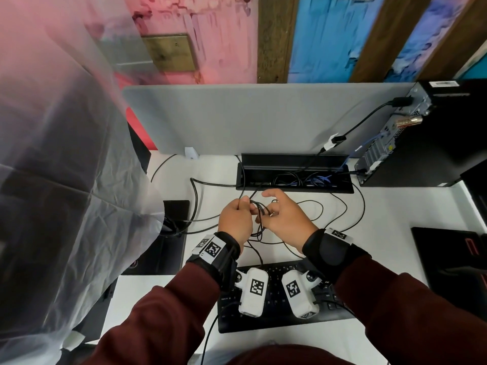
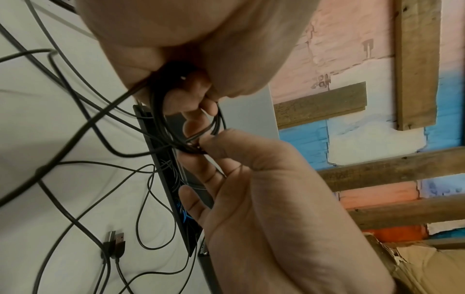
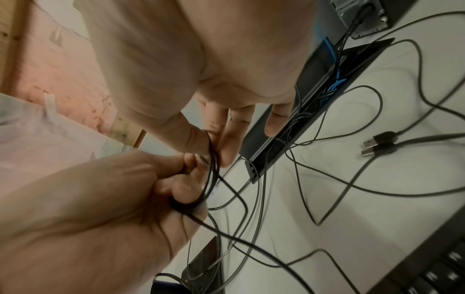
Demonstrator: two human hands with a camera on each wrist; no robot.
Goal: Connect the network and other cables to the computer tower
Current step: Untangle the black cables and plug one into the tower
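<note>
A small coil of thin black cable [image 1: 259, 216] hangs between both hands above the white desk [image 1: 395, 206]. My left hand [image 1: 243, 206] grips one side of the coil [image 2: 161, 119] with curled fingers. My right hand [image 1: 274, 206] pinches the other side with thumb and forefinger, the other fingers spread. The coil [image 3: 211, 179] is blurred in the right wrist view. The black computer tower [image 1: 434, 138] stands at the back right, its rear ports facing me, with a black cable and a blue network cable [image 1: 369, 143] plugged in. Two loose USB plugs [image 3: 375, 147] lie together on the desk.
An open black cable tray [image 1: 295, 175] full of wires runs along the back of the desk. Loose black cables [image 1: 342, 206] loop across the surface. A black keyboard [image 1: 279, 322] lies near me. A plastic-covered monitor [image 1: 66, 167] fills the left. A grey divider [image 1: 250, 119] stands behind.
</note>
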